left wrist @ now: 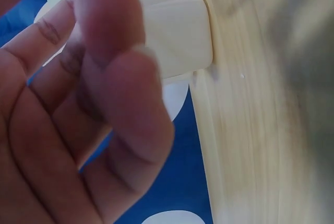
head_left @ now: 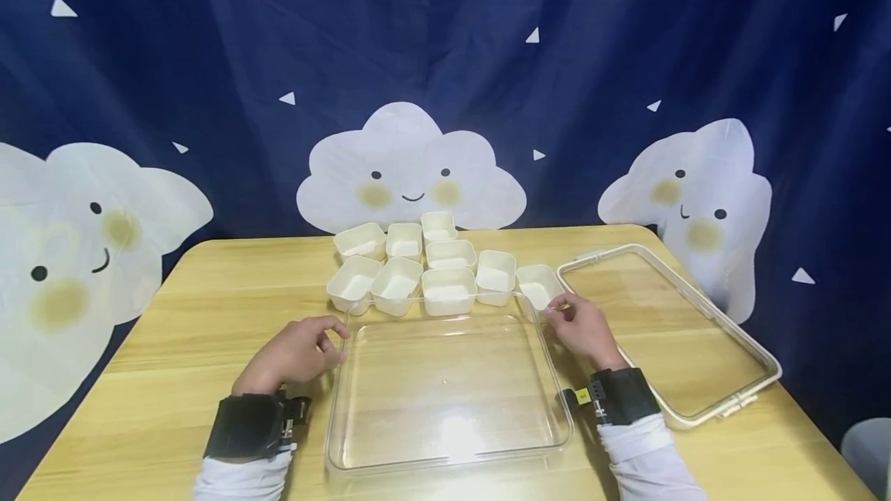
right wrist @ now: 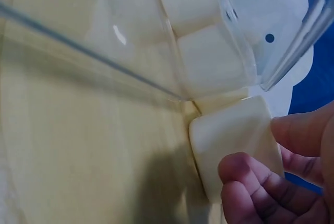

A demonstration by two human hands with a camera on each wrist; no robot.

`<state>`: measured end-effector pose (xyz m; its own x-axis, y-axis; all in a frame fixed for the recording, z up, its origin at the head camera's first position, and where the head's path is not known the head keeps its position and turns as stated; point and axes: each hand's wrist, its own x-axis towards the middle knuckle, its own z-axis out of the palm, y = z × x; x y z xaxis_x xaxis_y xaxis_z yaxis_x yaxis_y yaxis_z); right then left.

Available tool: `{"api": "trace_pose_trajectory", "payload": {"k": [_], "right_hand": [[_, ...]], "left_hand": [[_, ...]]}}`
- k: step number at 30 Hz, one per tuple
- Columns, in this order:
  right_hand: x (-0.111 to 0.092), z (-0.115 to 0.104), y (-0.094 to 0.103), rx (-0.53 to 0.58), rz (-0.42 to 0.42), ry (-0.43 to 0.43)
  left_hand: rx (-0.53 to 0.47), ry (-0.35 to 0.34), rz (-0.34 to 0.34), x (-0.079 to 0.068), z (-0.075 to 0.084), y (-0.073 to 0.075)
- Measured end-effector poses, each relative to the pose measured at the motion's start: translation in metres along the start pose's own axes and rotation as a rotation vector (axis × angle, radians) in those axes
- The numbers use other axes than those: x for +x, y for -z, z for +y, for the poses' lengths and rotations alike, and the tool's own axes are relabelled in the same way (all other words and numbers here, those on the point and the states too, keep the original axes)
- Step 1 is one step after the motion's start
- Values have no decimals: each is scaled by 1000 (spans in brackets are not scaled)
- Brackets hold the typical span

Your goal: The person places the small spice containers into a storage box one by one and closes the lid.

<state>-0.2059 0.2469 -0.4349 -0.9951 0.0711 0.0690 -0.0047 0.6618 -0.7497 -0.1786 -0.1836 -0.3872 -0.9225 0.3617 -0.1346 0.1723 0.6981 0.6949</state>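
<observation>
L hand: your L hand is at the rear L corner of the clear bin; fingers loosely bent, nothing held. Fingertips v. close to the rim; can't tell if they touch.
R hand: your R hand pinches the R-most cup, thumb at the rim, fingertips on the side wall.
R-most cup: on the table, upright, just outside the bin's rear R corner, btwn bin & lid.
Other cups: 8 more cups, cream, rounded-square, open side up, bunched behind the bin in uneven rows twd the table's far edge; some appear to touch. Bases of the nearest ones partly seen thru the bin's rear wall.
Bin: see-thru, rectangular, centred in front of you btwn both hands, upright, nothing in it; bright glare on the floor nr your side.
Lid: clear panel w/ whitish frame & clips, flat on the table, R of your R hand, set at an angle.
Wrists: black band on your L, another black band on your R, both w/ small devices; white sleeves behind them.
Table: light wood-grain top, rounded far corners.
Backdrop: dk blue curtain w/ smiling cloud prints & small white triangles.
</observation>
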Motion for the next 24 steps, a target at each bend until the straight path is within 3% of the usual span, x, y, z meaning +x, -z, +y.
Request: {"api": "trace_pose_trajectory", "payload": {"k": [5,15,24], "right_hand": [[1,3,-3,-11,35,-11],[3,3,-4,-30,78,-2],[0,1,-1,0,106,10]], "left_hand": [[-7,4,0,2,-1,-2],[-54,99,-11,4,-2,-5],[-77,98,-8,7,-3,-8]]}}
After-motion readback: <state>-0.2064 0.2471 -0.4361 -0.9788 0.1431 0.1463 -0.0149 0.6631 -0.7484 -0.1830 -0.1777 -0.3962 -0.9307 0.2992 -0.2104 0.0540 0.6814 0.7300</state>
